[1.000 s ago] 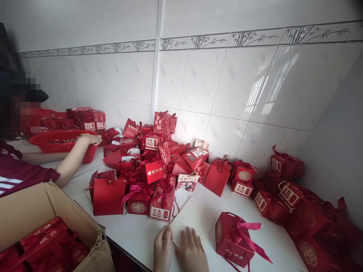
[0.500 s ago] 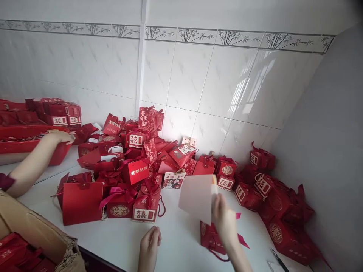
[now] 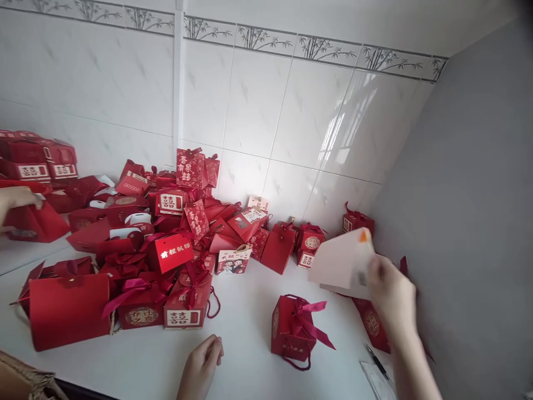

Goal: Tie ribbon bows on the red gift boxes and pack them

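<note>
My right hand [image 3: 393, 291] is raised at the right and closed on a white sheet-like pad [image 3: 339, 261] with an orange mark at its upper corner. The sheet is slightly blurred and hides some boxes behind it. My left hand [image 3: 202, 364] rests on the white table [image 3: 245, 350] near the front, fingers curled in with nothing visible in them. Between my hands stands a red gift box [image 3: 287, 333] with a magenta ribbon bow and a dark red cord handle. Left of it is a red box with a white-and-gold label [image 3: 183, 318].
Many red gift boxes [image 3: 175, 253] are heaped along the tiled wall. At the far left another person's hand [image 3: 19, 203] is at a red container [image 3: 35, 222]. A pen [image 3: 377, 361] lies at the right, and a cardboard carton [image 3: 25, 378] sits at the lower left.
My right hand has carried the white pad to the right, away from above the ribboned box, which now shows fully. The view has turned right. My left hand stays curled on the table.
</note>
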Available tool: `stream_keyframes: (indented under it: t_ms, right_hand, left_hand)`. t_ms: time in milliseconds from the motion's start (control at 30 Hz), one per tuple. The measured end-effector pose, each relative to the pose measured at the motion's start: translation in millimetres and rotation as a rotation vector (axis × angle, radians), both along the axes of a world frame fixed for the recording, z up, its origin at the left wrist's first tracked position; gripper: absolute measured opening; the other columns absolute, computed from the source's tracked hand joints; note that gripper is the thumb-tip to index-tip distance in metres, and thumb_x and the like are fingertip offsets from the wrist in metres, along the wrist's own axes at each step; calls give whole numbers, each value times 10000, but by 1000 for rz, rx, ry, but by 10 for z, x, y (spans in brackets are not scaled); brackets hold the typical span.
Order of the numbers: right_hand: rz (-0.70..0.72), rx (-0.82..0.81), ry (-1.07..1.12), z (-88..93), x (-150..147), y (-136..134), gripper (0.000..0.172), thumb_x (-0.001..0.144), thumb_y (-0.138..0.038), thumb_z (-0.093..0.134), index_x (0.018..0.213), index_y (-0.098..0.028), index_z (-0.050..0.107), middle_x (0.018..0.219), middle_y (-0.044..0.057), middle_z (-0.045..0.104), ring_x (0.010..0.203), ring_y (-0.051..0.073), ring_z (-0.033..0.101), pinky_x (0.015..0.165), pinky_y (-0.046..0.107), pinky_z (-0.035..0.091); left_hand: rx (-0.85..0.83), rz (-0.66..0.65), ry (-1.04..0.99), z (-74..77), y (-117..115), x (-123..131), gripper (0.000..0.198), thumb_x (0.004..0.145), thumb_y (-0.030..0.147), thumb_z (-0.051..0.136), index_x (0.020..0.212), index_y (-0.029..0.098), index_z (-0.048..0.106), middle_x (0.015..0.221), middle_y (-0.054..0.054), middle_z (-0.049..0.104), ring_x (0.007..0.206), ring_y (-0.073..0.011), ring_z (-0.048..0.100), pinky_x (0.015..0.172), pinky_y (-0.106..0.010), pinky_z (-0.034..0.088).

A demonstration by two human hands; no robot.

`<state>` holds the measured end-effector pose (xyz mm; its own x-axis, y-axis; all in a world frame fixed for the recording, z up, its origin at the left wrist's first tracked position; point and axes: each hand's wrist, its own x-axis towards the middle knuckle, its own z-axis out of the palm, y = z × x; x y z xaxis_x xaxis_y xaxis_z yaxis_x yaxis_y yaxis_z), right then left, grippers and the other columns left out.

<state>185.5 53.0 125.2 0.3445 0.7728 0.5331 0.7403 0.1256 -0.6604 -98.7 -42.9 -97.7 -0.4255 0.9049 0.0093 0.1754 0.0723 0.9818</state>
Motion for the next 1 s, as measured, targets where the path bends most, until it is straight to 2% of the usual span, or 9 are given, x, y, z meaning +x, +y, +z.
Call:
stream_keyframes:
  t_ms: [100, 167, 267, 400, 533, 667, 767, 867, 1000]
  right_hand:
    - [264, -62, -8, -93, -330, 173, 213, 777, -344, 496, 659, -208, 610, 538, 21, 567, 498, 160, 482, 542, 269, 377]
    - [386, -66, 28, -213, -437, 123, 301, 814, -450, 480, 773, -209, 656, 683, 46, 661, 643, 189, 590, 628, 268, 434]
    - [376, -64, 149, -538, -318, -143, 455, 872, -547, 351, 929, -208, 648, 920, 76, 695, 877, 223, 638, 753, 291, 471]
    - [261, -200, 302, -1177, 39, -376, 486, 821, -605, 399, 865, -178, 627, 938, 128, 693, 861, 291, 649, 721, 377, 503]
    - [363, -270, 403, -1636, 109, -274, 496, 830, -576, 394, 1018, -166, 599, 1128, 146, 646, 1035, 278, 608, 873, 417, 491]
    - [564, -298, 443, -1741, 12, -102, 422, 871, -531, 404, 1085, -208, 572, 1155, 93, 646, 1080, 228, 601, 876, 367, 512]
    - [603, -324, 416, -1742, 70, 63, 411, 901, -525, 370, 1074, -211, 572, 1137, 86, 648, 1053, 221, 609, 858, 367, 520]
    - [504, -358, 347, -1709, 188, 389, 414, 950, -472, 325, 1107, -156, 542, 1152, 113, 608, 1036, 227, 597, 855, 414, 506]
    - [586, -462, 113, -1573, 49, 965, 258, 919, -367, 511, 1028, -148, 593, 1066, 62, 626, 964, 189, 607, 862, 415, 495]
  left_hand:
    - [-13, 1, 48, 50, 7, 35, 452, 670, 643, 439, 512, 220, 439, 513, 17, 452, 535, -171, 473, 556, -276, 385]
    - [6, -29, 48, 104, 16, 107, 442, 696, 630, 444, 544, 215, 469, 537, 13, 482, 547, -173, 493, 562, -277, 406]
    - [63, -125, 39, 230, 58, 319, 403, 756, 588, 454, 641, 209, 526, 608, -1, 543, 624, -187, 555, 625, -286, 457]
    - [123, -208, 72, 416, 237, 729, 354, 788, 528, 510, 915, 209, 597, 954, -77, 645, 908, -245, 613, 814, -363, 483]
    - [198, -262, 64, 438, 486, 1064, 610, 759, 480, 599, 1279, 206, 436, 1379, -142, 433, 1272, -300, 420, 1000, -439, 400]
    - [213, -348, -3, 325, 708, 1088, 749, 779, 519, 570, 1381, 175, 288, 1398, -163, 410, 1303, -302, 390, 994, -444, 415]
    - [290, -230, 46, 260, 935, 934, 630, 804, 579, 471, 1287, 178, 419, 1336, -133, 481, 1289, -279, 410, 1036, -427, 370]
    - [287, -40, 121, 240, 1173, 782, 485, 801, 580, 423, 1072, 194, 539, 1196, -118, 573, 1185, -269, 497, 1022, -433, 370]
    - [277, -50, 157, 219, 1290, 713, 372, 762, 534, 479, 867, 196, 592, 948, -99, 655, 959, -272, 602, 892, -438, 459]
